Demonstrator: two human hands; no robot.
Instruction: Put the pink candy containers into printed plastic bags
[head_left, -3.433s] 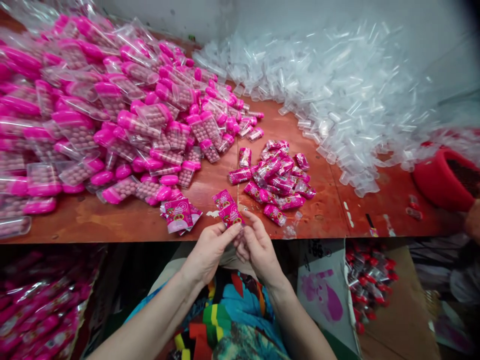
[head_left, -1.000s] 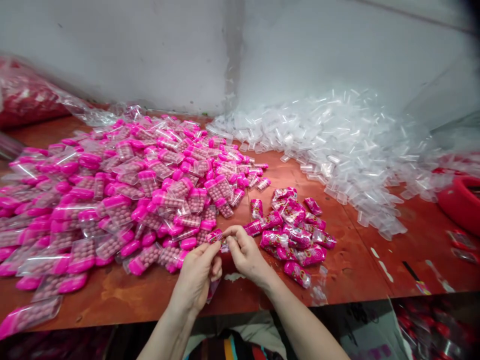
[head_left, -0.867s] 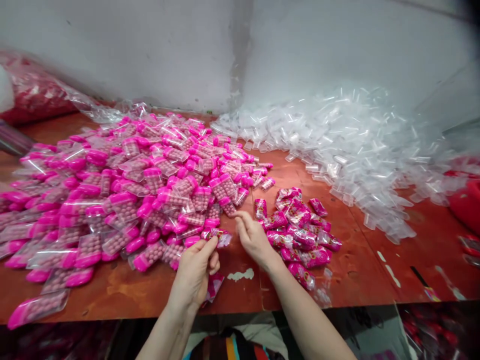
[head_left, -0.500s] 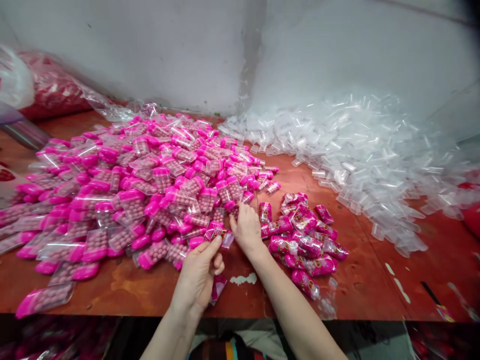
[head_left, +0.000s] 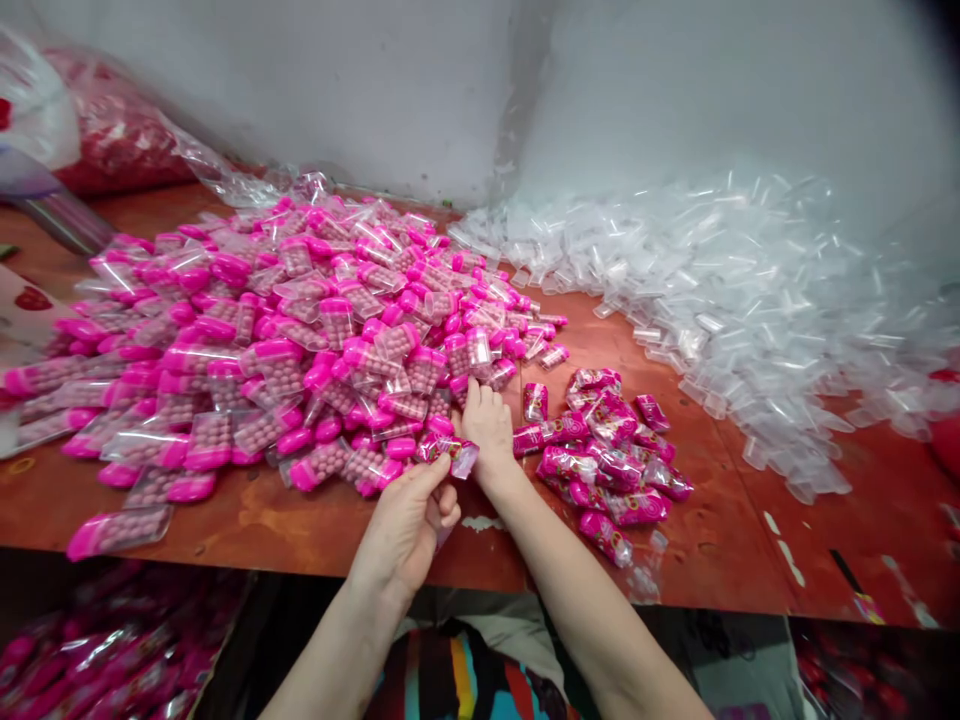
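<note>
My left hand [head_left: 411, 515] is closed, with thumb and fingers pinching a small shiny pink printed wrapper [head_left: 444, 448]. The wrapper's clear end points toward my right wrist. My right hand [head_left: 487, 428] reaches to the near right edge of a heap of clear flat containers with pink caps [head_left: 281, 372], filled with small pink balls. Its fingers stretch forward against the heap, the thumb apart; the fingertips are partly lost among the containers, and I see nothing clearly held. Right of that wrist lies a smaller pile of containers in pink printed wrappers [head_left: 615, 465].
A large mound of clear empty plastic containers [head_left: 720, 290] lies at the back right against the wall [head_left: 637, 90]. A red-filled bag [head_left: 112, 130] stands back left. The red-brown table [head_left: 735, 540] has a cutter-like tool [head_left: 859, 590] near its front right edge. More pink items [head_left: 112, 640] lie below.
The view has tilted down slightly. My right hand has moved a little left along the heap's edge. My left hand keeps its pinch on the wrapper.
</note>
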